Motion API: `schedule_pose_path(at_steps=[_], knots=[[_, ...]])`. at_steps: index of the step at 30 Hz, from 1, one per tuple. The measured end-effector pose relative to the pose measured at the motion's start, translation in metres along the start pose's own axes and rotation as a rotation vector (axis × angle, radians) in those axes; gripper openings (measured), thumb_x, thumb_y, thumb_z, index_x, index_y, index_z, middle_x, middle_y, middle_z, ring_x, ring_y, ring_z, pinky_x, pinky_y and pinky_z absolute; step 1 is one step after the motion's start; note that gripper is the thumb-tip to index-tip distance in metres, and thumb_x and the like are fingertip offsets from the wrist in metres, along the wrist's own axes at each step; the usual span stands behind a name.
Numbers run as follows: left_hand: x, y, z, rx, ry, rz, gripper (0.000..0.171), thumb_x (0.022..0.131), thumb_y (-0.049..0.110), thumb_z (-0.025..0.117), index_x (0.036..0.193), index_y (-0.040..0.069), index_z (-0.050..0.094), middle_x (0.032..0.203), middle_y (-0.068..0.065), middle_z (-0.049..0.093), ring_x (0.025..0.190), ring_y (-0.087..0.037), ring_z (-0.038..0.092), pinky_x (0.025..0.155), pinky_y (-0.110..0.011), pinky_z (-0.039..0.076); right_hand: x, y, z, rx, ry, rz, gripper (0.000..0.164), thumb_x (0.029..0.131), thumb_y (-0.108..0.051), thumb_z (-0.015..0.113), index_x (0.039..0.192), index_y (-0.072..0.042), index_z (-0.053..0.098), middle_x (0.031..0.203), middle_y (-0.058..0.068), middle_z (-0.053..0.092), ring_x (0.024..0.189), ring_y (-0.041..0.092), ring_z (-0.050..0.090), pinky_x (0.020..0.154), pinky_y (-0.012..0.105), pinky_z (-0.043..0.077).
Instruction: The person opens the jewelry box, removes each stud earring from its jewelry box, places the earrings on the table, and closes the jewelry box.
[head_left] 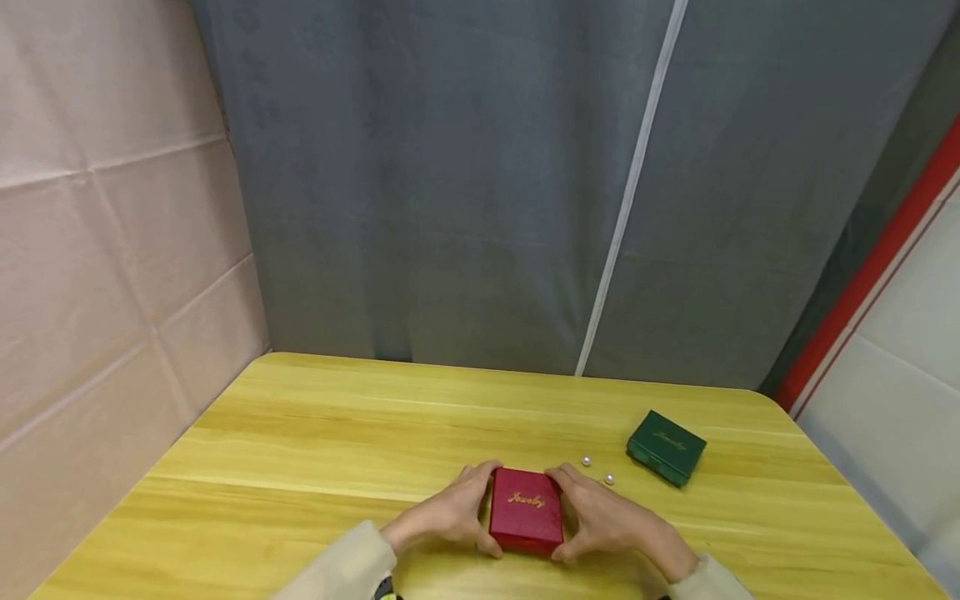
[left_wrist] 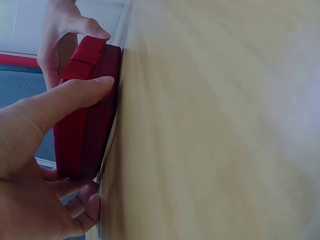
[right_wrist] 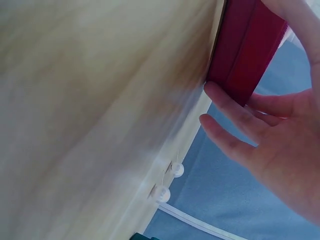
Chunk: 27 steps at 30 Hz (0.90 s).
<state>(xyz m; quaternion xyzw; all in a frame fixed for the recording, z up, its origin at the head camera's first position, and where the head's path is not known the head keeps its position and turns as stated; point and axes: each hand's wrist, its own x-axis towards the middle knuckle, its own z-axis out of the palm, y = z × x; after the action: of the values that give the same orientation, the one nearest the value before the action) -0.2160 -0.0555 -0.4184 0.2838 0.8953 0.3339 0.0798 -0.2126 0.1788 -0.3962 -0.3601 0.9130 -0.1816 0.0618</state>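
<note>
On the table [head_left: 322,425], in the head view, the red box [head_left: 527,510] is being clamped by left hand [head_left: 459,510] and right hand [head_left: 606,515]. Left wrist: its near side is being pressed by a thumb [left_wrist: 75,95]; it could be skewed by uneven pressure. Right wrist: one finger [right_wrist: 226,140] is being held apart; nearby pearls [right_wrist: 161,194] could be knocked by it.

I am working at a wood-grained table [head_left: 337,433] in what is looking like a screened-off work corner. A grey-blue curtain [head_left: 450,208] with a pale strip [head_left: 632,183] is hanging across the back, a creased pinkish covering [head_left: 97,250] is lining the left side, and a white panel [head_left: 900,358] with a red band [head_left: 870,276] is bordering the right. Whether a home or an office is surrounding it, I cannot tell.
</note>
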Motion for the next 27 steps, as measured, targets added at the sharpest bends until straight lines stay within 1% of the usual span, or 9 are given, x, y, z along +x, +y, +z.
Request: schedule_pose_path(at_steps=[7, 12, 19, 23, 27], knots=[[0.0004, 0.0022, -0.0018, 0.019, -0.004, 0.019, 0.101, 0.05, 0.023, 0.085, 0.132, 0.0, 0.03, 0.119, -0.005, 0.046, 0.101, -0.013, 0.038, 0.093, -0.031, 0.037, -0.0005, -0.0006, 0.0, 0.005, 0.008, 0.005, 0.089, 0.061, -0.046, 0.075, 0.124, 0.005, 0.038, 0.112, 0.005, 0.047, 0.095, 0.011, 0.049, 0.087, 0.032, 0.045], [0.0004, 0.0018, -0.0007, 0.015, -0.011, 0.011, 0.101, 0.051, 0.022, 0.085, 0.132, 0.0, 0.029, 0.118, -0.005, 0.046, 0.101, -0.013, 0.038, 0.093, -0.032, 0.037, -0.0017, 0.0, 0.0019, 0.021, 0.019, 0.002, 0.088, 0.061, -0.045, 0.076, 0.124, 0.004, 0.038, 0.112, 0.005, 0.047, 0.095, 0.01, 0.049, 0.087, 0.031, 0.045], [-0.0001, 0.0016, -0.0002, 0.033, -0.003, 0.031, 0.101, 0.05, 0.025, 0.085, 0.131, 0.0, 0.03, 0.117, -0.004, 0.047, 0.099, -0.011, 0.037, 0.092, -0.03, 0.037, -0.0016, 0.0007, 0.0039, 0.015, 0.032, -0.003, 0.089, 0.061, -0.045, 0.076, 0.124, 0.003, 0.037, 0.113, 0.005, 0.048, 0.096, 0.011, 0.049, 0.087, 0.032, 0.044], [-0.0001, 0.0018, -0.0004, 0.04, -0.01, 0.027, 0.101, 0.051, 0.025, 0.085, 0.131, -0.001, 0.029, 0.117, -0.005, 0.046, 0.101, -0.012, 0.037, 0.093, -0.031, 0.037, -0.0021, 0.0014, 0.0048, 0.021, 0.036, -0.006, 0.089, 0.061, -0.044, 0.076, 0.125, 0.003, 0.037, 0.114, 0.005, 0.047, 0.097, 0.012, 0.049, 0.088, 0.033, 0.044], [-0.0013, 0.0034, -0.0009, 0.055, -0.009, 0.057, 0.099, 0.052, 0.023, 0.084, 0.13, -0.004, 0.029, 0.118, -0.009, 0.045, 0.103, -0.016, 0.038, 0.094, -0.034, 0.036, -0.0024, 0.0018, 0.0063, 0.021, 0.037, -0.006, 0.088, 0.061, -0.044, 0.076, 0.126, 0.002, 0.036, 0.115, 0.004, 0.047, 0.098, 0.011, 0.049, 0.089, 0.033, 0.044]])
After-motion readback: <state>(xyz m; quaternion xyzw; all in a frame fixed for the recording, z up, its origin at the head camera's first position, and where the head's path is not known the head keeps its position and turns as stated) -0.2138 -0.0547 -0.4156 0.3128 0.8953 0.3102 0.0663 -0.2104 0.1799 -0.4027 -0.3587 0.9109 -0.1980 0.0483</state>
